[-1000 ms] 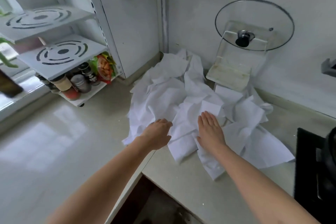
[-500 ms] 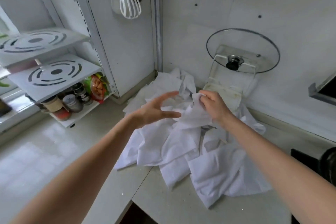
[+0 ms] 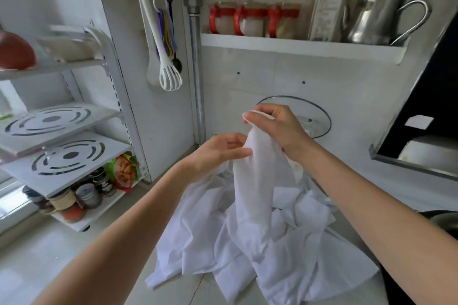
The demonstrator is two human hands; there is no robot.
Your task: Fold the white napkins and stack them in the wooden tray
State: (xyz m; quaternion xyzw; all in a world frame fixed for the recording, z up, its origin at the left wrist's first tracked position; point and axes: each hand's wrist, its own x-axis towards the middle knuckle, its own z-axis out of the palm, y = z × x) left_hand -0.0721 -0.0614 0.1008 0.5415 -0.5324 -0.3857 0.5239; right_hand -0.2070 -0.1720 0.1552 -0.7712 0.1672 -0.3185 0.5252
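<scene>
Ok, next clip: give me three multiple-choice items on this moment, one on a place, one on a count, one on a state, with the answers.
1. Where does the white whisk hang?
A. On the wall left of the pipe
B. From the upper shelf
C. On the kettle handle

2. How many red-lidded jars stand on the upper shelf?
A. One
B. Three
C. Five

3. How is the lifted napkin held?
A. Pinched at its top by the right hand, the left hand gripping lower
B. Lying flat under both palms
C. Folded in a tray

Answers: 1 A, it hangs beside the pipe; 2 B, three red lids in a row; 3 A, it hangs down to the napkin pile.
</scene>
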